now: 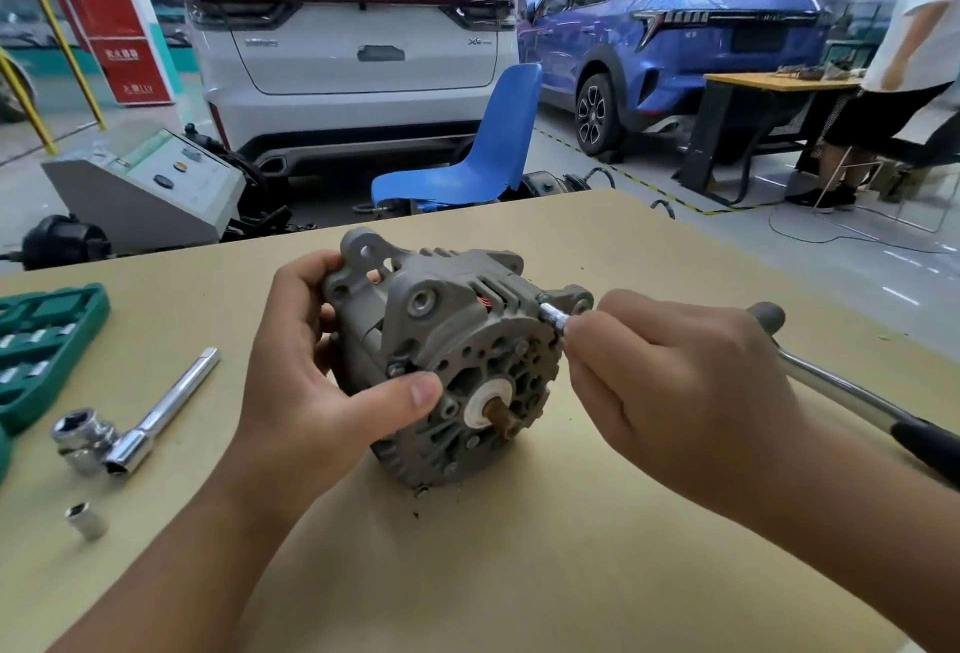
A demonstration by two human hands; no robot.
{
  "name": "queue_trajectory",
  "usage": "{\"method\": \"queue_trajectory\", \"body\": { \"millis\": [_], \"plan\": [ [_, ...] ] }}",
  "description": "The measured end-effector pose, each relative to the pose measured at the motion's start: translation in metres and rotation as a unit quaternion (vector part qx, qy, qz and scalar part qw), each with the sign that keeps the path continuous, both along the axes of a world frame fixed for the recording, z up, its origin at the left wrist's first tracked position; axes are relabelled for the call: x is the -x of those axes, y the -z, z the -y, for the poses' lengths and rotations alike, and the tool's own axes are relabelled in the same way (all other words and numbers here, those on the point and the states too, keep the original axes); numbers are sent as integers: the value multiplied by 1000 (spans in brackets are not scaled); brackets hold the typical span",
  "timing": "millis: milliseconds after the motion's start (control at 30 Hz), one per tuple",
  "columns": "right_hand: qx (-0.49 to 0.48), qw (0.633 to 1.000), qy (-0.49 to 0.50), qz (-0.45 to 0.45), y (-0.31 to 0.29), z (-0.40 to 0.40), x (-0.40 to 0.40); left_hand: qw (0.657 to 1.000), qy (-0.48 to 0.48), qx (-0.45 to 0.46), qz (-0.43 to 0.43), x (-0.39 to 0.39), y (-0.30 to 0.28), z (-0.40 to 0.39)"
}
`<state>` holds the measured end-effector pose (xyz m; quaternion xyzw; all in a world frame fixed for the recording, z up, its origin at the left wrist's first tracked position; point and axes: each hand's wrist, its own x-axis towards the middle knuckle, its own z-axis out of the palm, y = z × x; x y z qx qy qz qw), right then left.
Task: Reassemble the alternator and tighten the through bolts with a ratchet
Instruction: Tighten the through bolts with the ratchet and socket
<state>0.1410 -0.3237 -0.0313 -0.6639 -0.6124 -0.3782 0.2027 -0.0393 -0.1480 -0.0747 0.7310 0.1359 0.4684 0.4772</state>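
A grey alternator [457, 335] lies on its side in the middle of the tan table [519, 574], its rear face with the white bush and brown shaft end turned toward me. My left hand [322, 371] grips its left side, thumb across the rear face beside a bolt head. My right hand [670, 392] pinches a small silver socket [553, 315] set on a through bolt at the alternator's upper right edge. A long ratchet [841, 392] with a black grip lies on the table behind my right hand.
A green socket case [47, 345] sits at the table's left edge. Beside it lie a chrome extension bar with a large socket [140, 423] and a loose small socket [87, 520]. Beyond the table: a blue chair [483, 153], two parked cars, a standing person [904, 80].
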Motion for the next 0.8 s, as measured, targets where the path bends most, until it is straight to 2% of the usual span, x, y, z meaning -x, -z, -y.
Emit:
{"method": "queue_trajectory", "body": {
  "millis": [133, 233, 267, 300, 367, 400, 433, 467, 500, 533, 567, 600, 633, 700, 800],
  "plan": [
    [20, 998, -44, -49, 1, -4, -1, 1000, -15, 2, -3, -1, 0, 4],
    [10, 974, -51, -222, -5, -10, 0, 999, -32, 1, 2, -3, 0, 10],
    [8, 943, -41, -331, -9, -12, -1, 999, -33, 5, 7, -4, 0, 12],
    [6, 880, -46, -473, -14, -14, -5, 999, -34, 11, 11, -5, 0, 14],
    [15, 679, -82, -729, -25, -18, -12, 999, -36, 26, 25, -8, 3, 18],
    [19, 616, -83, -783, -29, -19, -12, 998, -37, 33, 34, -9, 5, 19],
    [29, 613, -79, -786, -32, -20, -11, 998, -37, 39, 42, -9, 6, 20],
    [51, 682, -70, -726, -31, -19, -12, 997, -39, 43, 47, -10, 8, 22],
    [81, 798, -53, -595, -29, -17, -11, 997, -42, 46, 50, -10, 8, 22],
    [92, 908, -29, -409, -28, -16, -10, 996, -46, 50, 53, -10, 8, 23],
    [92, 969, -24, -227, -30, -16, -9, 996, -51, 55, 57, -11, 7, 23],
    [102, 991, -38, -73, -32, -14, -11, 995, -54, 59, 62, -11, 7, 22],
    [123, 990, -64, 18, -34, -12, -13, 994, -56, 62, 66, -11, 6, 21],
    [150, 979, -110, 82, -34, -13, -16, 993, -61, 72, 72, -10, 6, 16],
    [151, 975, -128, 97, -33, -22, -16, 991, -74, 85, 68, -7, 7, 8]
  ]
}}
